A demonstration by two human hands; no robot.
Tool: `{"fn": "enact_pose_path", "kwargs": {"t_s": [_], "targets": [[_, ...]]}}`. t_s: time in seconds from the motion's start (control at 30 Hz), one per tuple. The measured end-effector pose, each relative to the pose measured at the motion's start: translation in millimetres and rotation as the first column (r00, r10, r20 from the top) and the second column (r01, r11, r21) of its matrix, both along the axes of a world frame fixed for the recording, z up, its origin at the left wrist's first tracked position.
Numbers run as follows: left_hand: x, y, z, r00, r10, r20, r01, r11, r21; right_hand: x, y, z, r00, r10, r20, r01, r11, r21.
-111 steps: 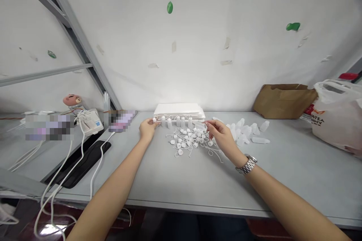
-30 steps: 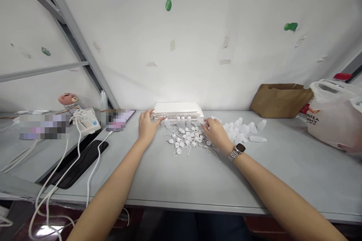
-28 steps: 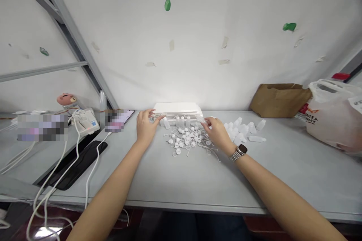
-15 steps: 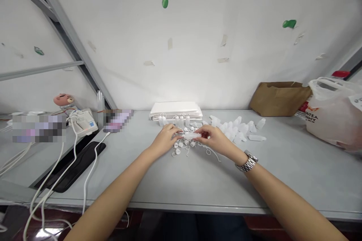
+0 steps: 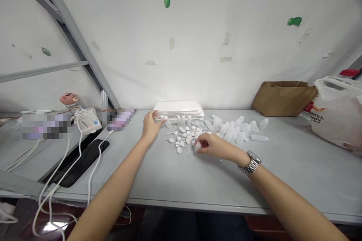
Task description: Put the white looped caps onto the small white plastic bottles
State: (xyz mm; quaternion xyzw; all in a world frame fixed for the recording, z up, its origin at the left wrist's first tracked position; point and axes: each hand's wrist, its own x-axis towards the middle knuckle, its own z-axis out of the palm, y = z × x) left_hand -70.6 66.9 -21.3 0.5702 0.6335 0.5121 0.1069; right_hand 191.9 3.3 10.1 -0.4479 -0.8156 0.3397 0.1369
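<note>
Half a second ago both my hands met over the scattered pile of small white looped caps (image 5: 185,136), with one bottle between them; now they have parted. My left hand (image 5: 151,125) has gone back to the short row of small translucent plastic bottles (image 5: 178,120) standing against the flat white stack (image 5: 178,107). Its fingertips are at the row's left-end bottle (image 5: 163,119), but I cannot tell whether they pinch it or have let it go. My right hand (image 5: 211,145) has dropped to the near edge of the caps and is curled shut around a small white plastic piece (image 5: 198,146), resting on the grey table (image 5: 181,180). The loose heap of lying bottles (image 5: 239,128) sits just beyond it, untouched. So the bottle has joined the row, and each hand now works separately.
</note>
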Motion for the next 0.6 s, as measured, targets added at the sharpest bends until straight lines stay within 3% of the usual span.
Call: {"fn": "enact_pose_path", "kwargs": {"t_s": [0.17,0.6], "targets": [[-7,13,-11.2,0.989,-0.126,0.079,0.134,0.986,-0.099,-2,0,-6.7,0.998,0.03,0.049,-0.032,0.999,0.04],[-6,18,-19.9,0.988,-0.071,0.14,0.081,0.995,-0.066,-3,1,-11.9,0.998,0.043,0.055,-0.045,0.998,0.033]]}}
